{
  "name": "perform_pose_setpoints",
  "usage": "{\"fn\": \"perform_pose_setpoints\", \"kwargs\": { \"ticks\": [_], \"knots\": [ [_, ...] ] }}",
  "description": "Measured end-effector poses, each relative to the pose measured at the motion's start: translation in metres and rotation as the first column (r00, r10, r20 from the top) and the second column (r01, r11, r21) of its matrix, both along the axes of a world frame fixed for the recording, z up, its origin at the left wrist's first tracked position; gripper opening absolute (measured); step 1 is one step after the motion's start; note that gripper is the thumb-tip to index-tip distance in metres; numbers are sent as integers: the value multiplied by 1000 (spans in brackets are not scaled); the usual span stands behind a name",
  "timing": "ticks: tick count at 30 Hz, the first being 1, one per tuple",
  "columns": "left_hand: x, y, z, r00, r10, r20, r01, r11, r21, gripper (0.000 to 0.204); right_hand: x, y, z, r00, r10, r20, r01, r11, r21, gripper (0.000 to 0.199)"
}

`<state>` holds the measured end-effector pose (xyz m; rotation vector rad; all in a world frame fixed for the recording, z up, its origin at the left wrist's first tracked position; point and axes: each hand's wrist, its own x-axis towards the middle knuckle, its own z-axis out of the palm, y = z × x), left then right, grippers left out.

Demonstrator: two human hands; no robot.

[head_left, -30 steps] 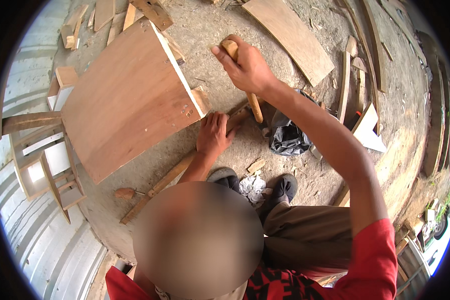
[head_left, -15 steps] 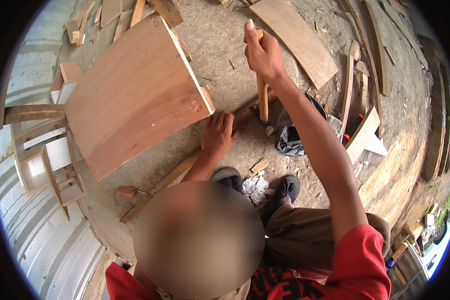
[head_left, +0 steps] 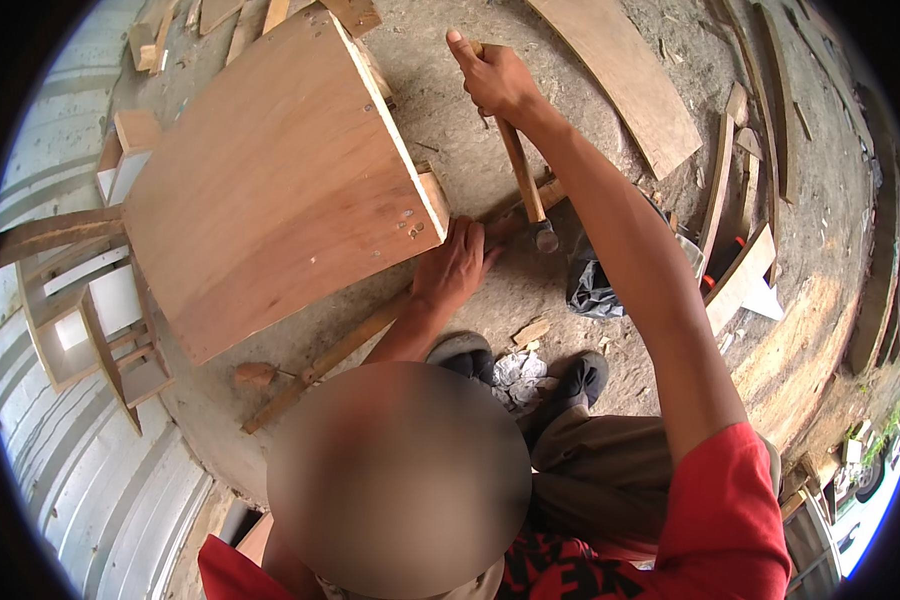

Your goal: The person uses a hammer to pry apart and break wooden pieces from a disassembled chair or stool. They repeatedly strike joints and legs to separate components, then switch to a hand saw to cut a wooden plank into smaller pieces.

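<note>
My right hand (head_left: 500,82) is wrapped round the wooden handle of a hammer (head_left: 522,165), thumb up along its end. The hammer hangs slanted, its dark metal head (head_left: 546,238) low, close to a long wooden strip (head_left: 355,340). Against the near right corner of a large plywood box (head_left: 290,190), my left hand (head_left: 452,268) is closed over that strip, thumb to the right. Its fingertips are partly hidden at the box's edge. Several nail marks show in the plywood by this corner.
A black plastic bag (head_left: 592,285) lies under my right forearm. Plywood (head_left: 630,80) and timber lengths (head_left: 718,185) lie to the right. Small wooden frames (head_left: 90,320) stand by the corrugated metal wall (head_left: 100,480) on the left. Crumpled paper (head_left: 520,375) sits between my shoes.
The hammer has lifted off from beside the strip, and its handle has tilted as my right hand moved left. The view has shifted a little; my left hand keeps its place at the corner.
</note>
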<state>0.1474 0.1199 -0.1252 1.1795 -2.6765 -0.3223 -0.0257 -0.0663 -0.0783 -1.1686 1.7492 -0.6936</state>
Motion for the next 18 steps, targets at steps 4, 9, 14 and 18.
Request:
{"fn": "perform_pose_setpoints", "kwargs": {
  "ticks": [4, 9, 14, 18],
  "knots": [
    [-2, 2, -4, 999, -3, 35, 1, 998, 64, 43, -3, -7, -15, 999, -24, 31, 23, 999, 46, 76],
    [0, 2, -8, 1000, 7, 1, -7, 993, 117, 44, -4, 5, 6, 987, -63, 151, 67, 998, -20, 69],
    [-3, 7, 0, 998, 46, -51, -38, 988, 150, 46, -27, 71, 73, 877, -282, 390, 350, 930, -115, 51],
    [-6, 8, 2, 998, 48, -29, -47, 997, 62, 39, -30, 100, 82, 813, -366, 453, 492, 848, -198, 47]
  ]
}}
